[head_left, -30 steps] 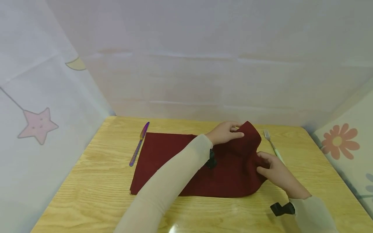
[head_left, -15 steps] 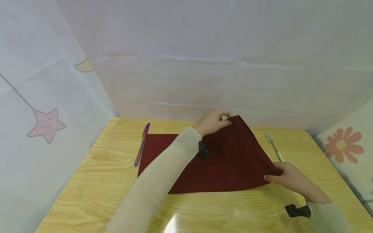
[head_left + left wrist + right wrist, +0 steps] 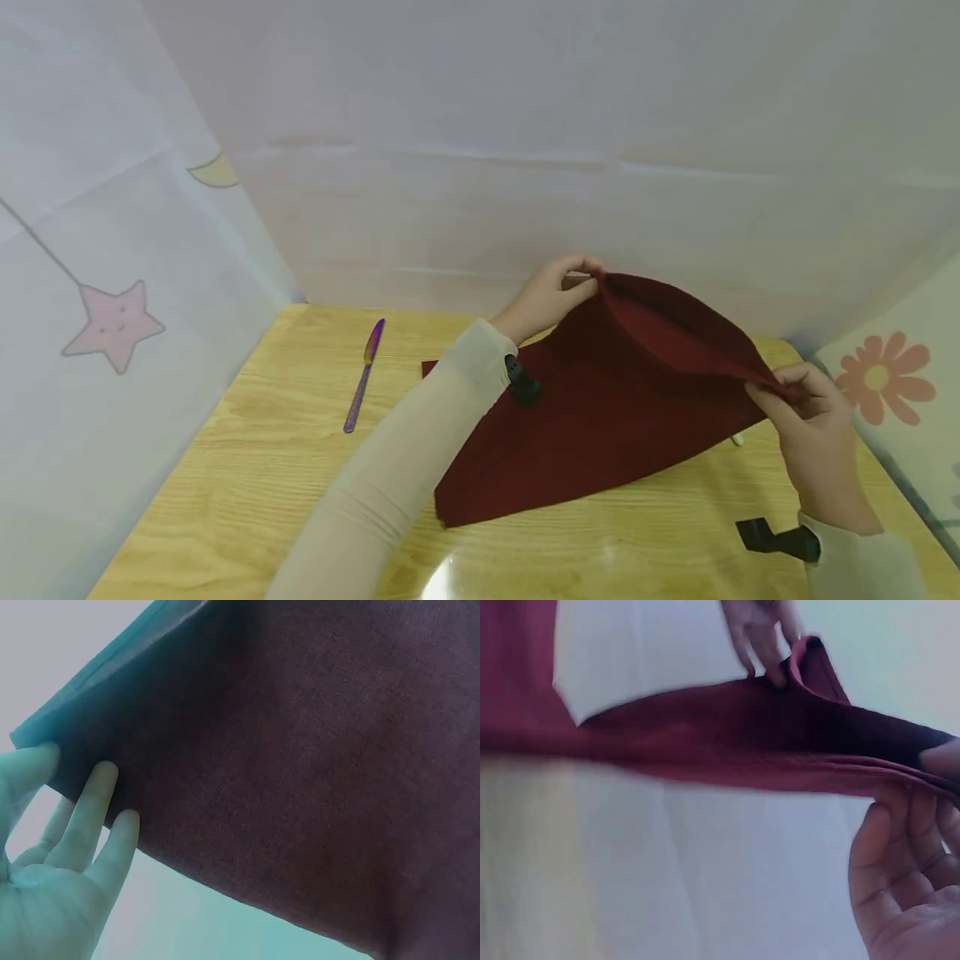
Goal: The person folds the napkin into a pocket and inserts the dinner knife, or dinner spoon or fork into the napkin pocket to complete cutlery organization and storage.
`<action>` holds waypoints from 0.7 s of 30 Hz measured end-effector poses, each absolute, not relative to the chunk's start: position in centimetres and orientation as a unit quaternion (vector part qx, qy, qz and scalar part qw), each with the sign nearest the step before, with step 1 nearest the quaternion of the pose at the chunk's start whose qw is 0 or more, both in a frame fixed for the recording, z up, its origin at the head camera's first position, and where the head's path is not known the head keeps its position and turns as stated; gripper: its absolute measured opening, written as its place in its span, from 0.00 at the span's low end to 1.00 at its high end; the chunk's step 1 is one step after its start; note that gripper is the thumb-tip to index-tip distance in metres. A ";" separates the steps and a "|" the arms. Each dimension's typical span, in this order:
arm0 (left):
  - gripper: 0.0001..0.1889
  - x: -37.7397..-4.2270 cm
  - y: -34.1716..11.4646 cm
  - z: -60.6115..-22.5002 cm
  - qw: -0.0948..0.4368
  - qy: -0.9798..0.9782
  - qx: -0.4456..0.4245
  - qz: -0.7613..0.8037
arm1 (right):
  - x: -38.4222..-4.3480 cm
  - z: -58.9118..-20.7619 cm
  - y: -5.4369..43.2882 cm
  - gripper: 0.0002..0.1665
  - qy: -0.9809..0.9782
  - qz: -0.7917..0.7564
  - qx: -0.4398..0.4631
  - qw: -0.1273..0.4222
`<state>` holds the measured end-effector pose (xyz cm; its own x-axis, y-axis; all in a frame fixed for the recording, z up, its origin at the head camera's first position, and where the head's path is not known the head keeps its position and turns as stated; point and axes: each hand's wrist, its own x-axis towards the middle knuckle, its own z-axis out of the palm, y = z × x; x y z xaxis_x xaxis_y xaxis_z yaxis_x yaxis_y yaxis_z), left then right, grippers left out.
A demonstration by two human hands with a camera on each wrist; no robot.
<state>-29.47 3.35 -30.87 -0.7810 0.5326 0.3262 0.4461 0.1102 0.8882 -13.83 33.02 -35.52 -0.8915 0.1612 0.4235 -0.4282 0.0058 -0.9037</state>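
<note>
A dark red cloth [image 3: 600,417] made of layers is lifted off the wooden table along its right side, its upper layers parted into a gaping opening. My left hand [image 3: 551,293] pinches its far corner between thumb and fingers. At the near right corner my right hand [image 3: 817,425] grips the cloth's edge. In the left wrist view the cloth hangs as a broad sheet from the left hand [image 3: 64,840]. The right wrist view has the right hand [image 3: 915,870] at the edge, with the left hand beyond. The cloth's left end hangs low over the table.
A purple knife [image 3: 363,379] lies on the wooden table [image 3: 247,467] left of the cloth. The pale handle end of a fork [image 3: 738,439] peeks out under the cloth, the rest hidden. White printed sheets [image 3: 480,208] wall the table's back and sides.
Both hands have raised the cloth's right side and drawn it rightward, opening its layers. Its left end has slid away from the knife. The cloth now covers most of the fork.
</note>
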 end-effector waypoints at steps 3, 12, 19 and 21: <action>0.13 -29.4 2.9 -30.5 0.077 0.682 0.317 0.654 | -13.5 -34.9 31.9 0.06 -0.640 0.713 0.137 0.250; 0.12 -30.8 -1.8 -31.5 0.174 0.535 0.249 0.788 | -13.0 -34.7 27.5 0.06 -0.673 0.605 0.348 0.243; 0.16 -30.9 -7.6 -33.4 0.165 0.573 0.239 0.766 | -13.0 -34.8 23.1 0.16 -0.782 0.438 0.379 0.230; 0.17 -30.8 -8.8 -33.8 0.163 0.606 0.225 0.745 | -12.9 -35.0 22.0 0.20 -0.792 0.418 0.386 0.222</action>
